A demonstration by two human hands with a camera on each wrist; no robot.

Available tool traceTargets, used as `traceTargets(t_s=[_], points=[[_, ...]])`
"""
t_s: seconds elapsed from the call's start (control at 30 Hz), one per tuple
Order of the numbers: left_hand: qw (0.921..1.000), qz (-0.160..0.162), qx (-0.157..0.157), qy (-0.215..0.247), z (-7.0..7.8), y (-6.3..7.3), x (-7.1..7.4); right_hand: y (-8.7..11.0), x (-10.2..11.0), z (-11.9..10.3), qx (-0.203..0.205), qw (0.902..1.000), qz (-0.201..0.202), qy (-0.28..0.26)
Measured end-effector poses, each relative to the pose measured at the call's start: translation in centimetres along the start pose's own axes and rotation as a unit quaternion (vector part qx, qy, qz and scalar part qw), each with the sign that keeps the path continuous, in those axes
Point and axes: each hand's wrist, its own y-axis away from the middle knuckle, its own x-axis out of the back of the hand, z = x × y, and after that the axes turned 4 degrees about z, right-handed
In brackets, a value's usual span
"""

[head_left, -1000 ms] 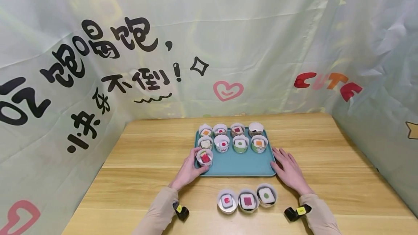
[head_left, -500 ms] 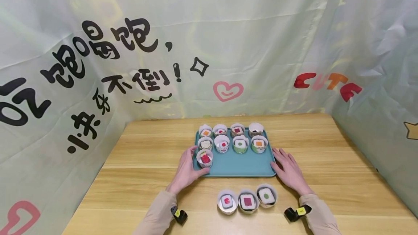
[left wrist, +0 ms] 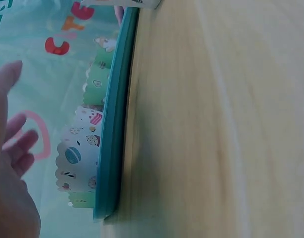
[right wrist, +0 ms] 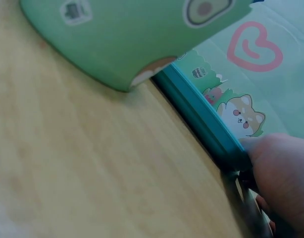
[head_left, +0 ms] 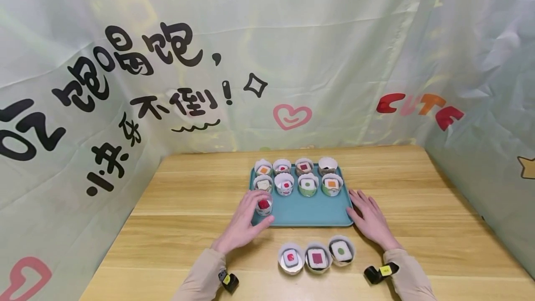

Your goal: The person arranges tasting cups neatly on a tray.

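Note:
A blue-green tray (head_left: 309, 212) carries paper baking cups in two rows, each with small decorated pieces in it. A single cup with a red piece inside (head_left: 264, 205) stands in front of them at the tray's left. Over that cup hovers my left hand (head_left: 241, 225), thumb and fingers spread apart; the left wrist view shows a gap between the fingers (left wrist: 24, 146) and the patterned cup (left wrist: 80, 158). My right hand (head_left: 371, 221) rests with extended fingers along the tray's right edge, its thumb at the front corner.
Three more filled paper cups (head_left: 316, 258) stand in a row on the wooden table (head_left: 175, 245) in front of the tray. A printed cloth (head_left: 334, 68) hangs behind and to both sides of the table.
My left hand has let go of the cup at the tray's left and risen slightly rightward over it, its fingers now partly covering it. The right hand stays put.

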Motion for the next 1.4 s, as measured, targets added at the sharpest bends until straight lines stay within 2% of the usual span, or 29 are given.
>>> traceTargets(t_s=[0.3, 0.57, 0.77, 0.97, 1.13, 1.4], points=[[0.9945, -0.072, -0.076, 0.006, 0.9, 0.1, 0.1, 0.0, 0.0, -0.1, 0.000, 1.0000, 0.002, -0.001], [0.9872, -0.146, -0.063, 0.003, 1.6, 0.2, 0.0, -0.1, -0.1, 0.1, -0.003, 1.0000, -0.001, -0.006], [0.9825, -0.171, -0.073, -0.010, 2.0, 0.3, -0.3, -0.1, -0.1, 0.2, -0.006, 0.9999, -0.005, -0.008], [0.9781, -0.197, -0.066, -0.009, 2.7, 0.3, -0.5, 0.0, -0.1, 0.1, 0.002, 1.0000, 0.004, -0.006], [0.9729, -0.208, -0.095, -0.033, 3.0, 0.3, -0.9, 0.0, -0.2, 0.1, 0.006, 0.9999, 0.010, -0.005], [0.9638, -0.231, -0.122, -0.055, 3.4, 0.3, -1.2, -0.1, -0.3, 0.4, -0.004, 1.0000, 0.000, -0.006]])
